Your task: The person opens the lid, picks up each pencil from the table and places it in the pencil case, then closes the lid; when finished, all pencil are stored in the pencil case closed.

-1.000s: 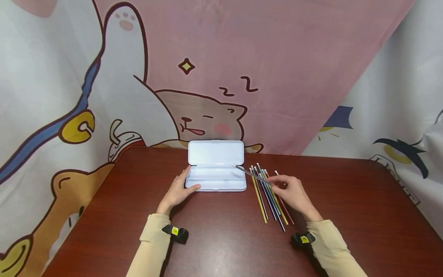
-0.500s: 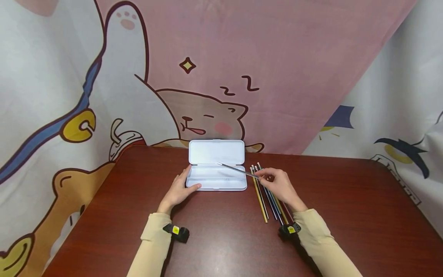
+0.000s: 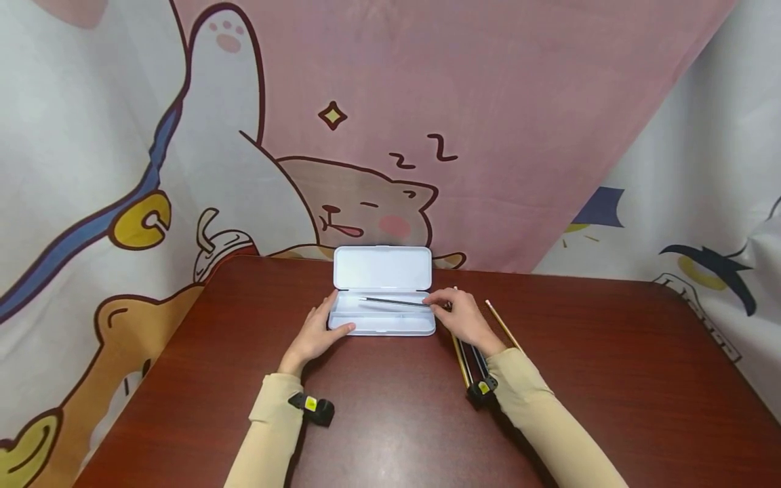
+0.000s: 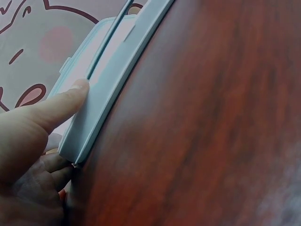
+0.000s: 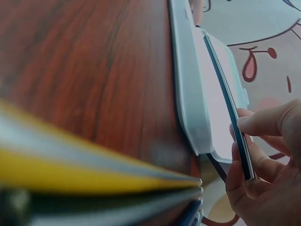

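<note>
A white pencil case (image 3: 382,269) lies on the brown table with its lid tipped back. My left hand (image 3: 312,340) grips the case's left end, the thumb over the rim and the fingers against the outer side in the left wrist view. Between thumb and fingers, my right hand (image 3: 462,317) pinches a dark pencil (image 3: 393,301) near one end, at the case's right edge. The pencil extends leftward over the rear compartment, its light tip to the left. In the right wrist view the pencil (image 5: 225,89) shows dark with a pale stripe.
Several pencils (image 3: 459,359) lie right of the case, partly hidden under my right hand and wrist. One pencil (image 3: 503,324) shows beyond the hand. A divider (image 3: 366,316) splits the case lengthwise. A cartoon-printed cloth (image 3: 518,135) hangs behind the table (image 3: 610,352).
My right hand has moved left with the pencil, from over the loose pencils to the case's right edge. The pencil has turned nearly level with the case. The left hand stays in place.
</note>
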Tool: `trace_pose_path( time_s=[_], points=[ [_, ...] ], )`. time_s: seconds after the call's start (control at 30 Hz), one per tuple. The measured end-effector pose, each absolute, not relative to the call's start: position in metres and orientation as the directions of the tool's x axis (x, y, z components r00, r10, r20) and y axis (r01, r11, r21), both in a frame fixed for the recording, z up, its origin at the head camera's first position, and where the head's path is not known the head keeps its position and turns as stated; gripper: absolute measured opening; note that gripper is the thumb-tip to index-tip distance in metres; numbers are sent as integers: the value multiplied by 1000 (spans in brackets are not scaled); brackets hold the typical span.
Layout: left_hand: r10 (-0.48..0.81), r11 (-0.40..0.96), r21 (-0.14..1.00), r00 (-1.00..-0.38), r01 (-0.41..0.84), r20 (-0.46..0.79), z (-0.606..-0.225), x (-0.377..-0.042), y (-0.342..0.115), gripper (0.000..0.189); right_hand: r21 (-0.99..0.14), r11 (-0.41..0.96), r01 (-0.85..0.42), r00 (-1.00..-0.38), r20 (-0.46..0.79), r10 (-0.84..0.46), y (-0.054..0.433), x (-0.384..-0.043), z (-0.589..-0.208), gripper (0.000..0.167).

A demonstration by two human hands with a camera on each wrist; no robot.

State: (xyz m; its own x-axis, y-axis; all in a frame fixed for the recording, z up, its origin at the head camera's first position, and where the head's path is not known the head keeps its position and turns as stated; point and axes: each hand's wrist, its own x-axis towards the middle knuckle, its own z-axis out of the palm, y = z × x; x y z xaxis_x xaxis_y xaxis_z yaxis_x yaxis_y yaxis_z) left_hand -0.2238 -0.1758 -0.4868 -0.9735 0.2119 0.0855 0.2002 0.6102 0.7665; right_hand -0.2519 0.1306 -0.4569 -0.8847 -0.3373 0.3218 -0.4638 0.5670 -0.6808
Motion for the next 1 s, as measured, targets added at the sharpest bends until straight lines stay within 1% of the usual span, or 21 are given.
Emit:
trace_pose_path(
  time_s=[0.23, 0.47, 1.0],
  points=[
    [207, 603, 771, -974, 203, 94, -489, -223, -176, 84, -652, 585, -483, -872, 299, -387, 114, -261, -459, 15],
    [208, 603, 772, -974, 201, 91, -487, -221, -174, 84, -660, 566, -494, -862, 285, -419, 105, -264, -457, 15],
    [212, 601, 769, -971, 219, 111, -485, -223, -175, 83, -702, 560, -439, -887, 241, -393, 95, -265, -460, 13]
  ],
)
